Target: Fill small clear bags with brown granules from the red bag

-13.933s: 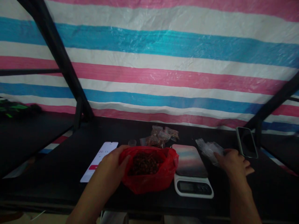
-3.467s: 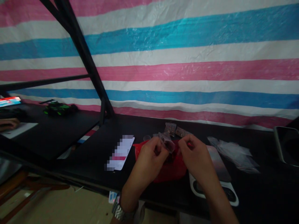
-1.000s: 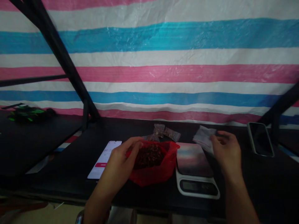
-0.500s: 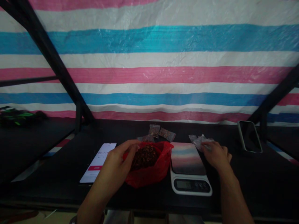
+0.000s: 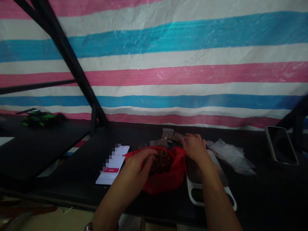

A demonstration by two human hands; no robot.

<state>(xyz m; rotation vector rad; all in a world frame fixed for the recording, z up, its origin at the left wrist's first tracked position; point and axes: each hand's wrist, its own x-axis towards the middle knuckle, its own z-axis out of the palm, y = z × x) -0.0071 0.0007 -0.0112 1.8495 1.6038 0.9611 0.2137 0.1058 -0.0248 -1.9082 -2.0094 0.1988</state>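
Note:
A red plastic bag (image 5: 166, 184) lies open, with dark brown dried flakes (image 5: 162, 162) inside. At its left rim my left hand (image 5: 138, 165) reaches over the opening, thumb and fingertips close together above the flakes; whatever is between them is hidden. My right hand (image 5: 194, 147) is over the far left part of the white kitchen scale (image 5: 198, 202), its fingers curled, and I cannot make out what they hold. Its fingertips are close to small zip bags (image 5: 167, 134) filled with brown bits. My right forearm covers part of the scale's display.
Clear, flat zip bags (image 5: 233, 157) lie right of the scale. A lit phone (image 5: 112, 166) rests left of the red bag. Another phone (image 5: 281, 146) stands tilted at right. Black metal posts (image 5: 79, 70) and a striped sheet (image 5: 180, 77) bound the black table; a green-black toy car (image 5: 40, 118) sits far left.
My right hand has moved left from the clear zip bags across the scale. My left hand has shifted slightly over the flakes. The camera view has turned left.

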